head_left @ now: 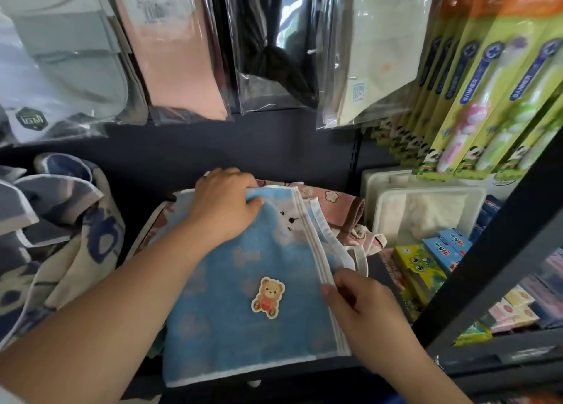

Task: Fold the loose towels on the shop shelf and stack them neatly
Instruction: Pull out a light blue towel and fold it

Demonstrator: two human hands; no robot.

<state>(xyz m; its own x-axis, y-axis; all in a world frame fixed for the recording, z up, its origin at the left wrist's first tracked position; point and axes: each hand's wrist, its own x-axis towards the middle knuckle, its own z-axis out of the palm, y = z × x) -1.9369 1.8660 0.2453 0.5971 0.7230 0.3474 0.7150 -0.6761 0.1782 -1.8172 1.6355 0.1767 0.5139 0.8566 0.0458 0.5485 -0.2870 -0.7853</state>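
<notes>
Blue towel (pixel 243 297), one item, folded flat, with a bear sticker (pixel 268 297) on its top face; it lies on the shop shelf (pixel 304 379) in the middle of my view, on top of a pink flowered towel (pixel 330 201) that shows past its far and right sides. Long axis: I read it as running from the shelf's front lip toward the dark back panel, the near short edge just over the lip and the far short edge under my left hand (pixel 227 204). The layered white-trimmed edges all face right and the smooth side faces left, so I judge the fold to be on the left, though that side is partly behind my forearm. Left hand: on the far left corner, fingers (pixel 234 176) bent over the far edge and thumb flat on top, clamped on the cloth; placed so, I judge, to pin the layers while the other side is squared. Right hand (pixel 362 307): at the near right, thumb and fingers closed together on the stacked white borders, apparently to line them up before the towel is left on the pile. A white hanging loop (pixel 361 259) strays out just beyond that grip. Loose navy-and-cream towels (pixel 61 220): heaped unfolded at the left, apart from the blue one, work not yet done. Other stock: toothbrush packs (pixel 487 98) hanging at right, bagged cloth goods (pixel 170 47) hanging above, a white lidded tray (pixel 426 208) and small coloured boxes (pixel 426 269) to the right.
</notes>
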